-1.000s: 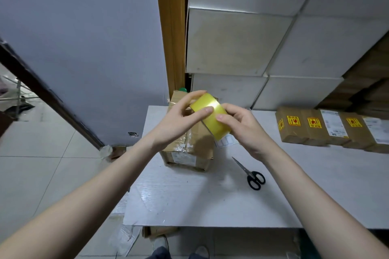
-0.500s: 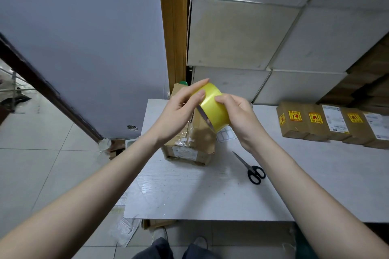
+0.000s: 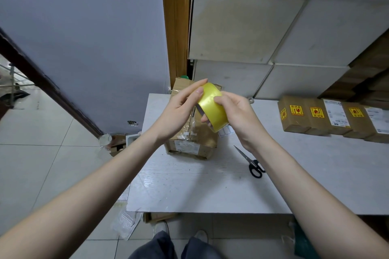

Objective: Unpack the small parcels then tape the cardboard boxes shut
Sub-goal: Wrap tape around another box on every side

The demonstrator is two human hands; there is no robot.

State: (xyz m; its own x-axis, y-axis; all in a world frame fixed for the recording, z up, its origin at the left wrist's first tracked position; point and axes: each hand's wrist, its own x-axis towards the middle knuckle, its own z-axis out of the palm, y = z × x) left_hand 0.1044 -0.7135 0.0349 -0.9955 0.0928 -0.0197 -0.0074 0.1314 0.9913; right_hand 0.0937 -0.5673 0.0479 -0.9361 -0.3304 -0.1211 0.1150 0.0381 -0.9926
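**Bare Arms, Dark Trousers, Pale Shoes**

Both forearms are bare, with no sleeves, watch or rings showing. At 6 o'clock, 2 legs in dark blue-grey trousers (image 3: 160, 247) stand over 2 pale shoes (image 3: 161, 227).

A white desk (image 3: 189, 187) with a faintly grained, scuffed top is seen set against a wall of pale stacked cartons. On its far left part a brown cardboard box (image 3: 193, 143) is stood, wrapped in clear tape, with a white label on its near face. A pair of black-handled scissors (image 3: 251, 163) is laid flat near the middle, blades pointed away towards the box, apart from it. Along the right rear a row of small brown parcels (image 3: 334, 119) is lined up side by side, touching, marked with yellow stickers and white shipping labels. A small white label sheet (image 3: 226, 132) is laid just beside the box.
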